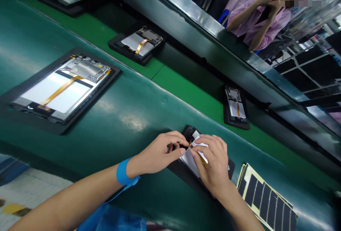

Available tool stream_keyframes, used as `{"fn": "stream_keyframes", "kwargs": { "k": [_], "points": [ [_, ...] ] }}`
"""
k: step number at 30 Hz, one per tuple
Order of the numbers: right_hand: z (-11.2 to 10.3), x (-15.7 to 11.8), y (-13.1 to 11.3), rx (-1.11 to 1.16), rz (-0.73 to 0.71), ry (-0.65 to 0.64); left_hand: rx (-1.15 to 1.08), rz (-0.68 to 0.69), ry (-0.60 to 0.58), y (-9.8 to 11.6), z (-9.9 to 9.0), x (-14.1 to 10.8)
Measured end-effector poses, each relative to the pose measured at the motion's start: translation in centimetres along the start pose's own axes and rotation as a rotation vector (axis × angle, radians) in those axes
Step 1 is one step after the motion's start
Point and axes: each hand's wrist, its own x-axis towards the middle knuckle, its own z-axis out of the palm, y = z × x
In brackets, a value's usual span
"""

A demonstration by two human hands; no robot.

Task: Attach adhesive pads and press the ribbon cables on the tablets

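A dark green tabletop [119, 146] fills the lower left and centre of the frame, bordered by a brighter green belt [173, 80] running from upper left to lower right. The opened tablet [73, 96] at left has its ribbon and circuit board bare, so a swinging left forearm could conceivably knock it.

The half-covered tablet [189, 160] under the fingers lies on the tabletop just right of lower centre. Uneven pressure from the two sides could twist it out of place. Its long axis slants from upper left to lower right, roughly in line with the belt. The hands cover so much of it that I cannot tell which end carries the board.

A stack of black-striped sheets [266, 195] lies apart from it, at lower right; a wide sweep of the right elbow might scatter it.

The right hand [214, 161] curls over the white panel, thumb and forefinger nearly meeting; the left hand [157, 154] comes from the left, fingers bent and thumb close to them. Whether either pinches anything is hidden.

The blue wristband [123, 172] trails a thin cord, which could snag. The orange ribbon [205, 160] seems most at risk: a sharp tug or careless fingertip could crease it.
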Motion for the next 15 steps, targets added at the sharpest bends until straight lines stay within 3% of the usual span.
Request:
{"fn": "stream_keyframes", "kwargs": {
  "k": [4, 7, 10, 15],
  "points": [
    [0.1, -0.7, 1.1, 0.111, 0.169, 0.054, 0.062, -0.012, 0.059, 0.1, -0.3, 0.0],
    [0.5, -0.9, 1.6, 0.193, 0.270, -0.015, 0.292, 0.178, 0.114, -0.2, -0.5, -0.1],
    [1.2, -1.1, 1.7, 0.215, 0.243, -0.105, 0.625, 0.353, 0.131, -0.9, -0.4, -0.2],
    [2.5, -1.4, 1.8, 0.169, 0.242, -0.111, 0.890, 0.424, 0.063, -1.8, -0.3, -0.2]
  ]
}}
